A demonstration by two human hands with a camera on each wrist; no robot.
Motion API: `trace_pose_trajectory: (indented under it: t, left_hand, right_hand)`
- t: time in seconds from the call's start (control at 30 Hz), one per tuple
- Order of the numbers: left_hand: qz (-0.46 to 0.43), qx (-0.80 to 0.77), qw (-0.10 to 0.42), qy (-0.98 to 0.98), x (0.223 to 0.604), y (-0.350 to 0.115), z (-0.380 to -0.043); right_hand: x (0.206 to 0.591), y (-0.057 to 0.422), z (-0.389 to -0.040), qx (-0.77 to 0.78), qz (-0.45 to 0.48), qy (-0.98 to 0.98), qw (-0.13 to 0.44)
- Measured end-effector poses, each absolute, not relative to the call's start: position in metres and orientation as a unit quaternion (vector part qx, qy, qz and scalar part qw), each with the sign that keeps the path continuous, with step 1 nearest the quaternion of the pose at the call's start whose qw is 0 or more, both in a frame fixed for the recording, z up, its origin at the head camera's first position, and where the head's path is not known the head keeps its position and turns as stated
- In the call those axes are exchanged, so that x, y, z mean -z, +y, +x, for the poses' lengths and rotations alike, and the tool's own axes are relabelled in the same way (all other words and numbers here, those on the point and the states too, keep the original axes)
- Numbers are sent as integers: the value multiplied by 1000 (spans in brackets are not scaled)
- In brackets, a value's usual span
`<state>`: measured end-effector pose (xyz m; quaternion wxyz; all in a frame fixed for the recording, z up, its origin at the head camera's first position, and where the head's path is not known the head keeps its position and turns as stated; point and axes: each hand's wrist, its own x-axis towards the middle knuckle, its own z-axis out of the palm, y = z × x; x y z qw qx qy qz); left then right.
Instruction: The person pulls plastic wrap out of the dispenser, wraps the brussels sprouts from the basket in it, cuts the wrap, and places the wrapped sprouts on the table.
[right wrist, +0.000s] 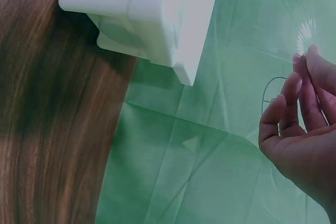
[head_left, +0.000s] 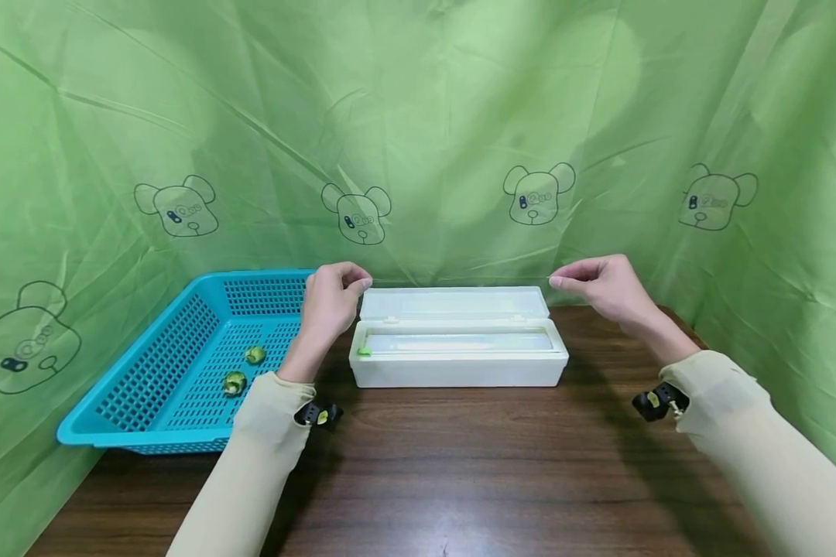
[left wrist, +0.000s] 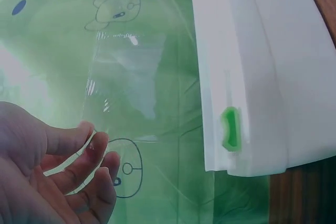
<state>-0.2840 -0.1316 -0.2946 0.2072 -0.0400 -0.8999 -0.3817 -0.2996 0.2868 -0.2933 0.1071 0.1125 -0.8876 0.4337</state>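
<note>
And there it was, thumb against forefinger on both sides! At the centre-left of the head view the left hand [head_left: 329,300] pinched one end of a clear film [left wrist: 126,77], its thumb and index fingertip together, while over at the centre-right the right hand [head_left: 606,288] had the other end nipped the same way, with creases fanning out bright from that pinch in the right-wrist view. Nearly invisible from above, the film gave itself away by its glints and straight edges, left of centre in the left-wrist view. Between and just below the two hands, mid-frame, sat a long white box [head_left: 458,372], its lid [head_left: 453,303] tipped back at the rear and a small green slider [left wrist: 235,142] near its left end. Out on the left of the frame, a blue basket [head_left: 149,391] took up its corner, with two small green vegetables [head_left: 234,383] lying on its slotted floor, near one another but apart. Box and basket both stood on the dark wooden table [head_left: 446,464], and across the whole upper frame ran a green cloth [head_left: 432,93] printed with bear-like heads.
</note>
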Motion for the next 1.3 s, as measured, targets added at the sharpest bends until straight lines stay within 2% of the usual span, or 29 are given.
trace_pose_trajectory:
  t: [0.93, 1.3]
  left_hand:
    - [-55, 404, 229, -884, 264, -134, -282]
    - [-60, 406, 242, -879, 251, -133, -279]
  right_hand:
    - [259, 286, -297, -449, 110, -879, 119]
    - [245, 287, -291, -439, 117, -879, 143]
